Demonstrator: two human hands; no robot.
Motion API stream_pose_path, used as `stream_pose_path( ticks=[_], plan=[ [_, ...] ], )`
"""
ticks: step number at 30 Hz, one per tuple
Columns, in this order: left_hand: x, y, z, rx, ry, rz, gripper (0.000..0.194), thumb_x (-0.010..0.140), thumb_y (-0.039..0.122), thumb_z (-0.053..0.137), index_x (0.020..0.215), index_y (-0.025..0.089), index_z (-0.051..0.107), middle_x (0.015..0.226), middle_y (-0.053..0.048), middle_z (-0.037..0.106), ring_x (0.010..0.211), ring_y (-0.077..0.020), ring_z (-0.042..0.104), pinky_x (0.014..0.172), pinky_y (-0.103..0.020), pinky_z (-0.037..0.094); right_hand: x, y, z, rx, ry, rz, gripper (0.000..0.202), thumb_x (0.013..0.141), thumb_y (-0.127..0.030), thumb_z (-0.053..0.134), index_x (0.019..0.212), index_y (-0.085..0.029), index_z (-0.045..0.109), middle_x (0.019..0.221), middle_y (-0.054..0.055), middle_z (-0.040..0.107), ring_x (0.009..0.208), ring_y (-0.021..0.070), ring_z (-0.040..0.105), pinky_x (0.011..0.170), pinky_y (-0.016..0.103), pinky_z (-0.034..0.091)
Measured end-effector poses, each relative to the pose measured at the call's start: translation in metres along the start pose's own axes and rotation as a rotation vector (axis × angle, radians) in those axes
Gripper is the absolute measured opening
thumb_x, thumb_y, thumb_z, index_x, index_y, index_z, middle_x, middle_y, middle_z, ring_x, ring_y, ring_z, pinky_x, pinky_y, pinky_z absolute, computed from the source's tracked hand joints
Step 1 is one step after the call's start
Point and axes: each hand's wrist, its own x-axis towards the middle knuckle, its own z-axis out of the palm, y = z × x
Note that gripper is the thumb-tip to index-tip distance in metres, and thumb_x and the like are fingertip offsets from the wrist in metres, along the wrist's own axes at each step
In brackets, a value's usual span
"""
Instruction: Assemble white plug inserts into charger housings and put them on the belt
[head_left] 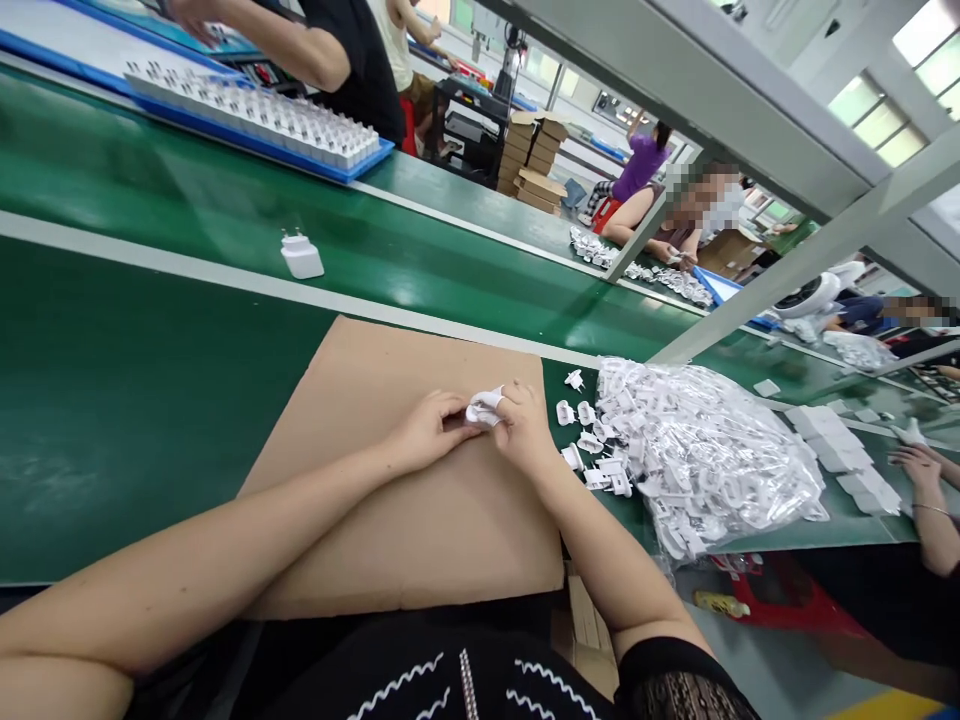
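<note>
A small white rounded piece [482, 408], partly covered, is held over the cardboard sheet [420, 520], nearer its right edge than its left.

The left hand [435, 430] and right hand [523, 425] meet over the right part of a cardboard sheet [390, 500], their fingers closed around a small white plastic piece [484, 408]. Just past the sheet's right edge, loose white plug parts [591, 442] lie on the green table [112, 400], beside a clear plastic bag [720, 450] full of similar ones. Beyond the sheet's far left corner, a white two-pin charger [302, 256] rests on the green surface, nearer than the blue tray [360, 168] carrying rows of chargers [255, 112].
</note>
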Motion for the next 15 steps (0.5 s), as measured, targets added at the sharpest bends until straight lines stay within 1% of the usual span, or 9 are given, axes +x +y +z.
stream_pose_path(
  ticks=[2, 4, 8, 11, 13, 15],
  plan=[
    [0.000, 0.001, 0.000, 0.016, 0.001, -0.017, 0.034, 0.089, 0.054, 0.068, 0.104, 0.024, 0.078, 0.109, -0.006, 0.075, 0.104, -0.0265, 0.064, 0.096, -0.041, 0.048, 0.002, 0.004, 0.001, 0.022, -0.020, -0.012, 0.053, 0.078, -0.002, 0.051, 0.122, -0.023, 0.072, 0.101, 0.007, 0.064, 0.104, 0.0237, 0.056, 0.116, 0.043, 0.036],
    [-0.002, 0.002, 0.001, 0.039, 0.002, -0.054, 0.036, 0.087, 0.055, 0.069, 0.102, 0.024, 0.078, 0.105, -0.007, 0.075, 0.101, -0.0274, 0.064, 0.092, -0.041, 0.049, 0.003, 0.006, 0.001, 0.034, -0.038, -0.022, 0.053, 0.078, -0.002, 0.053, 0.121, -0.025, 0.073, 0.099, 0.006, 0.064, 0.103, 0.0231, 0.056, 0.116, 0.043, 0.036],
    [-0.003, 0.003, 0.003, 0.067, 0.016, -0.117, 0.040, 0.083, 0.059, 0.070, 0.097, 0.023, 0.077, 0.098, -0.007, 0.075, 0.098, -0.0278, 0.063, 0.086, -0.040, 0.049, 0.002, -0.001, -0.002, 0.012, -0.022, 0.011, 0.051, 0.078, 0.000, 0.054, 0.117, -0.028, 0.073, 0.098, 0.003, 0.064, 0.105, 0.0213, 0.056, 0.122, 0.044, 0.028],
    [-0.004, 0.004, 0.003, 0.108, 0.030, -0.139, 0.043, 0.082, 0.062, 0.069, 0.095, 0.022, 0.077, 0.095, -0.007, 0.074, 0.094, -0.0278, 0.064, 0.084, -0.040, 0.049, 0.002, -0.010, -0.006, -0.012, -0.024, 0.040, 0.046, 0.079, 0.001, 0.054, 0.112, -0.025, 0.073, 0.096, 0.003, 0.064, 0.100, 0.0198, 0.057, 0.123, 0.041, 0.028],
    [-0.004, 0.006, 0.003, 0.118, 0.034, -0.143, 0.044, 0.080, 0.062, 0.069, 0.094, 0.022, 0.077, 0.097, -0.008, 0.074, 0.095, -0.0279, 0.064, 0.085, -0.040, 0.050, 0.000, -0.015, -0.008, -0.028, -0.022, 0.052, 0.043, 0.080, 0.001, 0.053, 0.110, -0.022, 0.073, 0.096, 0.004, 0.065, 0.097, 0.0190, 0.058, 0.122, 0.039, 0.028],
    [-0.005, 0.008, 0.004, 0.118, 0.036, -0.150, 0.045, 0.080, 0.063, 0.070, 0.095, 0.022, 0.077, 0.099, -0.008, 0.074, 0.097, -0.0284, 0.065, 0.087, -0.041, 0.051, -0.002, -0.017, -0.008, -0.021, -0.002, 0.071, 0.042, 0.081, 0.000, 0.054, 0.111, -0.022, 0.073, 0.099, 0.004, 0.067, 0.099, 0.0187, 0.058, 0.120, 0.038, 0.030]
  ],
)
